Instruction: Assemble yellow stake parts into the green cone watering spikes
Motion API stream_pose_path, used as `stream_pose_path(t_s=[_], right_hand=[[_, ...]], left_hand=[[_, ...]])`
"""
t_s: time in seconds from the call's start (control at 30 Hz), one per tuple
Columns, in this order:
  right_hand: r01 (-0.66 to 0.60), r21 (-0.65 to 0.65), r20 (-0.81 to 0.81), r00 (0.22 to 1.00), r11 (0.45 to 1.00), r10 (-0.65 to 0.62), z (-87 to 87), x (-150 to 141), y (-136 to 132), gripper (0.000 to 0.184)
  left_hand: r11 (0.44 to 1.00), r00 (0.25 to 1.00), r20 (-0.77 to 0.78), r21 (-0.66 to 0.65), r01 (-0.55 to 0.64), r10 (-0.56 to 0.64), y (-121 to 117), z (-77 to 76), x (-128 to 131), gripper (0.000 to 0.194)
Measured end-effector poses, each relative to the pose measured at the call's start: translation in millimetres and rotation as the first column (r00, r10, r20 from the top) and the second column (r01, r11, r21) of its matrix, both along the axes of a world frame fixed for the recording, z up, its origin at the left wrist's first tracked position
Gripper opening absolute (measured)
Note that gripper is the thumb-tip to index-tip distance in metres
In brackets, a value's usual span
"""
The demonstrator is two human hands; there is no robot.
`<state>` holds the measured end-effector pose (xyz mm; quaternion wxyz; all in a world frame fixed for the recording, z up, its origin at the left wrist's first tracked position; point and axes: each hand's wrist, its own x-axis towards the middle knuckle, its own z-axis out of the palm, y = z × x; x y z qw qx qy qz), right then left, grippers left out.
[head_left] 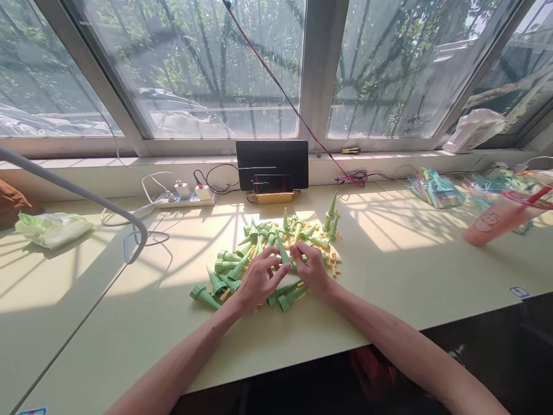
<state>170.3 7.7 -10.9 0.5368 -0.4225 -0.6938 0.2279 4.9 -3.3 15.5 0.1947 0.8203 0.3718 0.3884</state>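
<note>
Far left of the black tablet (272, 161), a pale green plastic packet (54, 229) lies on the table (142, 351); nearer the tablet's left side runs a power strip (161, 202) with white plugs. In front of the tablet spreads a heap of green cones (231, 266), mixed with small yellow pieces (335, 265). Over the heap, the left hand (261, 276) has its thumb and fingers clamped on one green cone (281, 249), tip up, before the tablet. Just beside it, slightly right of the tablet's middle, the right hand (310, 266) has its fingers curled together; I cannot tell whether they pinch anything. Right of the tablet lie tangled wires (352, 178), then plastic bags (440, 190), and farthest off a tilted pink cup (495, 222).
</note>
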Motion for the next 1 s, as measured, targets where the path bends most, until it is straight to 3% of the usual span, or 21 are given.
stream_pose_path(t_s=[0.57,1.0], right_hand=[[-0.005,-0.01,-0.014,1.0,1.0,0.005,2.3,0,-1,0.036],[0.005,0.004,-0.017,1.0,1.0,-0.005,6.8,-1,-3,0.035]], left_hand=[[0.998,0.999,0.024,0.057,0.039,-0.041,3,-10.1,-1,0.013],[0.99,0.997,0.038,0.133,0.055,-0.06,6,-14.0,-3,0.011]])
